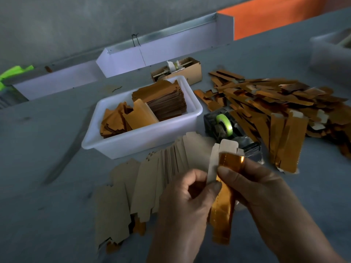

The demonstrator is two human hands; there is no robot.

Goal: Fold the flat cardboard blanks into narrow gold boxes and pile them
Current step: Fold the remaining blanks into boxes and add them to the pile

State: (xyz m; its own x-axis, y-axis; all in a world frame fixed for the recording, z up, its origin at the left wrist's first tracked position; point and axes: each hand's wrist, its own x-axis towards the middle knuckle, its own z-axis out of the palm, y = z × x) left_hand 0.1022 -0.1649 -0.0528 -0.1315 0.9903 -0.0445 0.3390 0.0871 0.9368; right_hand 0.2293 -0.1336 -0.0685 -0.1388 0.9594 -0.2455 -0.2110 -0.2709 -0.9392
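Both hands gripped one half-folded gold box [224, 202] above the bench [47, 139]: left hand [182, 209], right hand [266, 196]. Many finished boxes [281, 114] lay piled at right, yet a fanned row of flat blanks [144, 183] remained, so plenty seemed left.

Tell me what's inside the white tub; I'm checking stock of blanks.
The white tub holds two batches of gold-faced blanks: a neat stack at the right and a looser, leaning batch at the left. The tub's floor is covered, so nothing beneath them shows.
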